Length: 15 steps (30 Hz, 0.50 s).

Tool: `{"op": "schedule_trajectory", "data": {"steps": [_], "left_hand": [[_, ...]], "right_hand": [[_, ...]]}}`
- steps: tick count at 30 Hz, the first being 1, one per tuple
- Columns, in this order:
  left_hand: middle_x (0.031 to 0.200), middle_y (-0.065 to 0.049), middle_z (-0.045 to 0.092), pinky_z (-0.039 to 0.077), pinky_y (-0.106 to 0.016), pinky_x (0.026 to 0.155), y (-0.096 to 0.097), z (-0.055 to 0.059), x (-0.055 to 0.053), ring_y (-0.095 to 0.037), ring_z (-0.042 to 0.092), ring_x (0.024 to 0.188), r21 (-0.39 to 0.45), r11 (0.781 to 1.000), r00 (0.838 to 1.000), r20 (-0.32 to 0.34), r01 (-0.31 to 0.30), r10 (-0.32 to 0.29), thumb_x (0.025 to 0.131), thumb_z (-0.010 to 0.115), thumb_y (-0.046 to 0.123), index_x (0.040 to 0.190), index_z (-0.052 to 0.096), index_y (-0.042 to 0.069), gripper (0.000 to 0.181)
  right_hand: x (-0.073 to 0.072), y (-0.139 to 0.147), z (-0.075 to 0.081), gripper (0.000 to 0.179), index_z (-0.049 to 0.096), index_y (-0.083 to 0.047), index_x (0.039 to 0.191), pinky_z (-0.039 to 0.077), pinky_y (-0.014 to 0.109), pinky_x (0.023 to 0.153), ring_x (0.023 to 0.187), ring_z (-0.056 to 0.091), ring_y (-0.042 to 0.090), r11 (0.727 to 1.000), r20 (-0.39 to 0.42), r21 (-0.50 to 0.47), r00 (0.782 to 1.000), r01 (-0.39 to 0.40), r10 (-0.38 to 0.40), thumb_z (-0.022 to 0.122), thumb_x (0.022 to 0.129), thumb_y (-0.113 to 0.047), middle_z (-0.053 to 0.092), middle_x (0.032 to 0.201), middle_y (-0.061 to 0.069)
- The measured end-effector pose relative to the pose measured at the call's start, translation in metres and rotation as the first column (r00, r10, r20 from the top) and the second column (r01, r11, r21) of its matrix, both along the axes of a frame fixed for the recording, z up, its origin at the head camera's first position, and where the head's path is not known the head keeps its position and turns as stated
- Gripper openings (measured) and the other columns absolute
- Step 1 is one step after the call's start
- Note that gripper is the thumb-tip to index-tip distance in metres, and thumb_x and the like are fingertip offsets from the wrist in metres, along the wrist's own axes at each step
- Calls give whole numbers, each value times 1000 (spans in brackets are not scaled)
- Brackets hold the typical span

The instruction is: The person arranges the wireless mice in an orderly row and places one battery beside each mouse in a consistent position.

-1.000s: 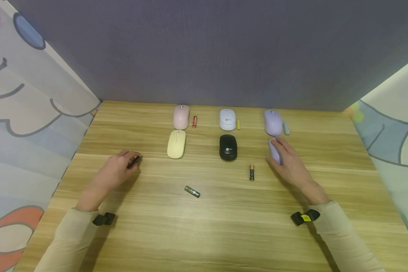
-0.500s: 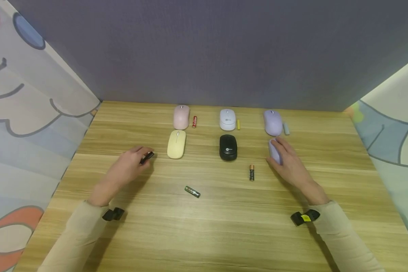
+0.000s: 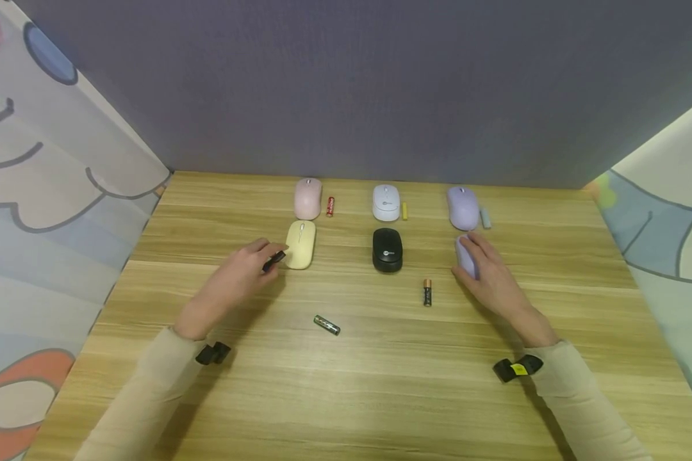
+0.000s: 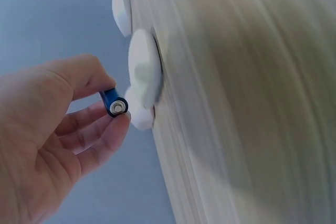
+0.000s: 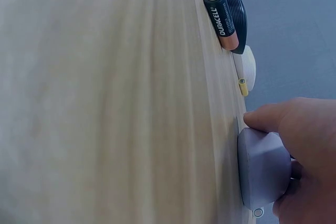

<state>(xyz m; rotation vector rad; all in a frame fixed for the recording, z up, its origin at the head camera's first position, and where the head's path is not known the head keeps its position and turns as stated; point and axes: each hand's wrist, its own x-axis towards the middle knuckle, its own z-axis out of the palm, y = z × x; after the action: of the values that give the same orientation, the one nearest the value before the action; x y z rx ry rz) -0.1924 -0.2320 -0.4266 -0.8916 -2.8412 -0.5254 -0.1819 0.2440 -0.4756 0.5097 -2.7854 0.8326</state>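
Note:
My left hand (image 3: 236, 272) pinches a dark battery (image 3: 273, 261) between thumb and fingertips, just left of the yellow mouse (image 3: 301, 244). In the left wrist view the end of that battery (image 4: 117, 107) faces the camera. On the right side of the table, my right hand (image 3: 494, 282) grips a small purple mouse (image 3: 466, 258), thumb on its near left side and fingers over its top and right. The right wrist view shows the mouse (image 5: 262, 166) resting on the wood, partly covered by the fingers. Directly behind it sits another purple mouse (image 3: 464, 209).
A pink mouse (image 3: 308, 198) with a red battery (image 3: 330, 206), a white mouse (image 3: 386, 203) with a yellow battery (image 3: 405, 211), and a grey battery (image 3: 486, 218) line the back. A black mouse (image 3: 387, 250), Duracell battery (image 3: 427, 292) and green battery (image 3: 327, 324) lie nearer.
My left hand has moved right with the dark battery, from the table's left side to beside the yellow mouse. The right hand has stayed on the purple mouse.

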Motion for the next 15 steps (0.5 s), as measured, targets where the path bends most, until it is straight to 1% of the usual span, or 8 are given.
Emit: {"op": "schedule_trajectory", "data": {"steps": [4, 5, 11, 15], "left_hand": [[95, -16, 67, 56, -34, 60, 12, -1, -4, -21, 59, 71, 3, 999, 997, -63, 54, -53, 85, 72, -5, 120, 70, -4, 35], [95, -16, 67, 56, -34, 60, 15, -1, -5, -21, 59, 71, -2, 998, 996, -69, 60, -60, 85, 71, -5, 119, 71, -3, 34], [92, -13, 64, 54, -33, 61, 33, 2, -8, -21, 56, 71, -11, 997, 997, -39, 72, -72, 87, 71, -3, 119, 71, -1, 32], [93, -14, 64, 57, -37, 64, 45, 2, -10, -23, 59, 73, -12, 996, 996, -31, 88, -89, 87, 73, -3, 119, 70, -1, 32]], "right_hand": [[0, 0, 0, 63, 48, 10, 145, 41, 74, 105, 134, 43, 59, 1000, -2, 2, 1000, -2, 2, 76, 91, -7, 41, 151, 35], [0, 0, 0, 62, 48, 10, 145, 41, 74, 105, 135, 43, 59, 1000, 1, 1, 1000, -2, 2, 76, 91, -7, 41, 151, 35], [1, 0, 3, 63, 46, 9, 147, 39, 76, 105, 135, 41, 60, 1000, 45, 6, 999, 10, -11, 74, 93, -9, 38, 153, 36], [1, 0, 3, 64, 45, 9, 147, 39, 76, 104, 135, 41, 60, 1000, 53, 16, 999, 10, -11, 75, 93, -10, 37, 154, 36]]}}
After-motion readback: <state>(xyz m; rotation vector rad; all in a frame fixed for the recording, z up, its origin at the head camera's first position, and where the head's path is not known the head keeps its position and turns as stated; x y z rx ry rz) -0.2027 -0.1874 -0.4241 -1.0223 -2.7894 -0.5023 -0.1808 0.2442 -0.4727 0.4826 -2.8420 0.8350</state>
